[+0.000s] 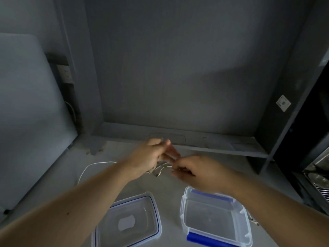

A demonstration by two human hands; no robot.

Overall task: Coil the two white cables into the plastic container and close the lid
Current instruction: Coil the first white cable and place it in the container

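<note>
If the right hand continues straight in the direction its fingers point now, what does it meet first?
Probably the left hand: the right hand points left toward it, with only the bunched white cable between them. Depth is unclear.

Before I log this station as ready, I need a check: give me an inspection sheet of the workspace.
Surface: pale countertop, bare between the items.
Job's things: container and lid lie apart, both empty.
Clutter: small unclear object right of lid.
Grippers: left hand and right hand both pinch the white cable bundle.
Cables: one white strand trails left on the counter.
Surroundings: grey back wall, wall socket at left.
</note>
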